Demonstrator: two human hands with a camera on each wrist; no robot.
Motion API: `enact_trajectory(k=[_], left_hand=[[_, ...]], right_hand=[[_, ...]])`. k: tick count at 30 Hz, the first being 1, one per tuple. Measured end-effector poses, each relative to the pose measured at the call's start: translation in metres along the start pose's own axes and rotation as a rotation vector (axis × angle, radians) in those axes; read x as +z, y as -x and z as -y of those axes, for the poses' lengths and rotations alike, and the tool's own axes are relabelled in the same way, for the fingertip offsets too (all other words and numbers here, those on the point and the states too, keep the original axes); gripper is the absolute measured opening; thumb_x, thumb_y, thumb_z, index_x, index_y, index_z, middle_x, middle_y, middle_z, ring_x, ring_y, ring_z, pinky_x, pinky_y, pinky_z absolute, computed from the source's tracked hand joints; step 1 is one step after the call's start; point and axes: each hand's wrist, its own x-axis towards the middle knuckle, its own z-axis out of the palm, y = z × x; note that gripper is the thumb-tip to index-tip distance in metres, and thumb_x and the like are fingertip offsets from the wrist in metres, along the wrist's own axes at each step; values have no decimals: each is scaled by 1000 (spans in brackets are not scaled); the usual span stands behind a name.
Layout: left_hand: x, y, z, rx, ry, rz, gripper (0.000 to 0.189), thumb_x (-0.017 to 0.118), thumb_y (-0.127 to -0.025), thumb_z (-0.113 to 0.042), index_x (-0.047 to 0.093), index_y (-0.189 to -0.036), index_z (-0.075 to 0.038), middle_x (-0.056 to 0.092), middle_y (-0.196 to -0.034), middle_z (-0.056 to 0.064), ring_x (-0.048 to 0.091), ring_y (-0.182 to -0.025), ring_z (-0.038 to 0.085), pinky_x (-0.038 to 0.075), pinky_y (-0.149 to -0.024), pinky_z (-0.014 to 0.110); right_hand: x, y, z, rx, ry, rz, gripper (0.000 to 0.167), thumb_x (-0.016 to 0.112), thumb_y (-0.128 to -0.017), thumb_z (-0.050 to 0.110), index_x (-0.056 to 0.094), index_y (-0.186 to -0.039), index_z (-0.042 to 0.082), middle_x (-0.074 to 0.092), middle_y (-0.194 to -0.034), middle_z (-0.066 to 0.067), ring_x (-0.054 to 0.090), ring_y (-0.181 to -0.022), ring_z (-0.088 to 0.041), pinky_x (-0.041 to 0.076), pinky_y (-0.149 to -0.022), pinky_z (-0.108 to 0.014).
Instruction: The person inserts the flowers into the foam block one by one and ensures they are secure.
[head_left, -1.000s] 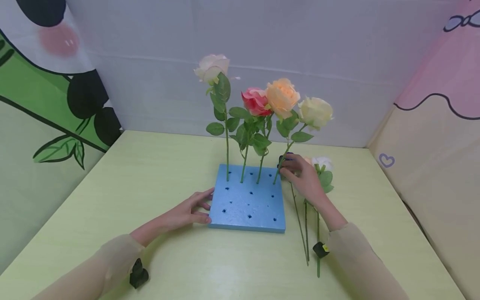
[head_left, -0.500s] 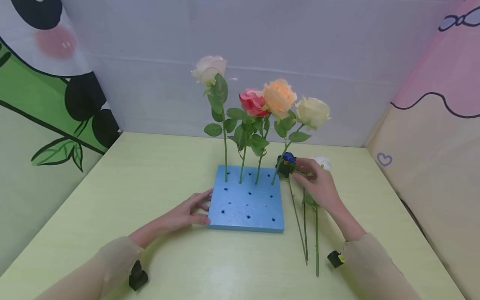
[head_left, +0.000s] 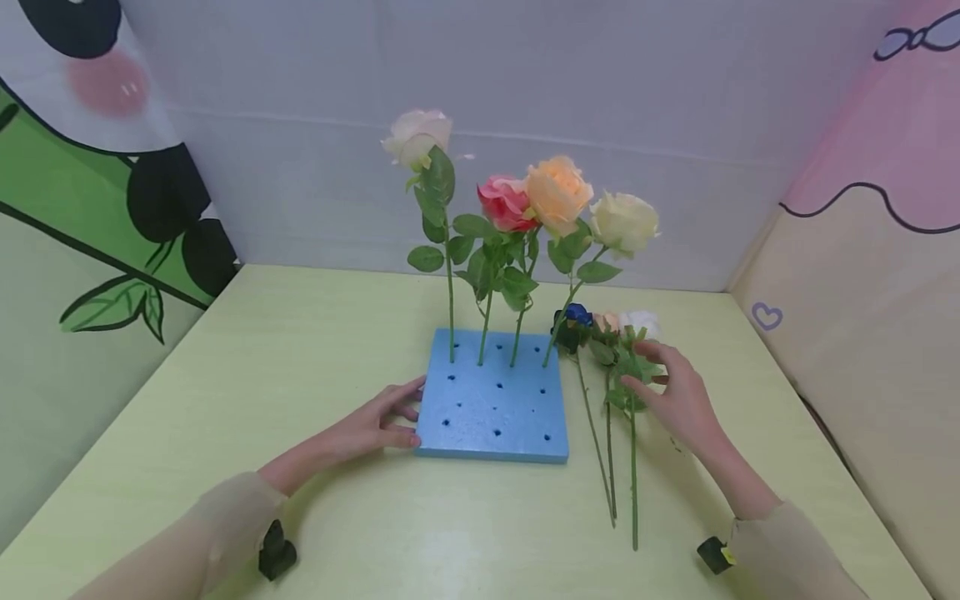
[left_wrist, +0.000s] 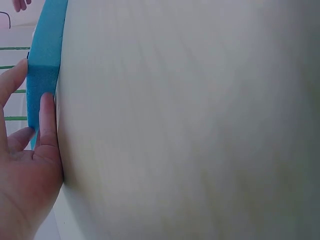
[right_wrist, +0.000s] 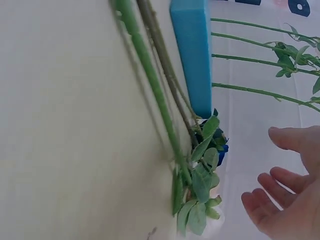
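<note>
A blue foam block point(head_left: 480, 421) with rows of holes lies on the table, four-sided and flat. Standing in its back part are a pale pink rose point(head_left: 417, 138), a deep pink rose point(head_left: 504, 202), a peach rose point(head_left: 559, 195) and a cream rose point(head_left: 625, 223). My left hand point(head_left: 375, 423) touches the block's left side, fingers extended along the edge in the left wrist view. Right of the block lie loose roses: a blue rose point(head_left: 577, 315), a peach one and a white rose point(head_left: 639, 323). Over their leaves, my right hand point(head_left: 677, 396) holds nothing, thumb and fingers apart.
The loose stems point(head_left: 634, 492) run toward the front of the pale table point(head_left: 337, 525). A grey-white cloth point(head_left: 300, 183) backs the table, with painted panels at both sides. Each sleeve carries a small black device near the wrist.
My right hand has moved right and toward me, from beside the cream rose's stem to over the white rose's leaves, uncovering the blue and peach roses. My left hand stays at the block.
</note>
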Motion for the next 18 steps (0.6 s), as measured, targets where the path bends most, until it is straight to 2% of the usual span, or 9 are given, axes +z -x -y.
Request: enact_trajectory(k=[6,10,14,18], left_hand=[[-1,-1,0,9,-1,3,90,73,-90,-28,17,-160,-24,33,-153,13,47,-127,29,52,-96,23],[0,-2,1,7,2,3,90,73,-90,-28,17,-160,-24,33,-153,13,47,-128,28,52,-97,24],[0,-2,1,4,8,6,90,73,-89,-28,18,-159,-24,33,-153,13,47,-128,28,52,-98,26],[-1,-2,1,15,12,11,89,73,-90,-27,18,-159,-24,33,-153,14,47,-128,29,52,-99,27]], right_hand=[[-5,10,-4,66,38,49,68,73,-89,19,41,-144,-5,45,-142,-29,42,-128,-48,48,-97,-61],[-7,13,-8,94,93,93,73,75,-88,25,41,-144,-7,47,-138,-32,45,-123,-50,46,-95,-63],[-6,15,-15,117,177,144,77,76,-85,35,45,-141,-7,54,-131,-32,49,-115,-49,43,-91,-61],[-4,17,-22,158,204,211,83,78,-82,42,45,-142,-4,52,-128,-34,47,-114,-48,44,-85,-56]])
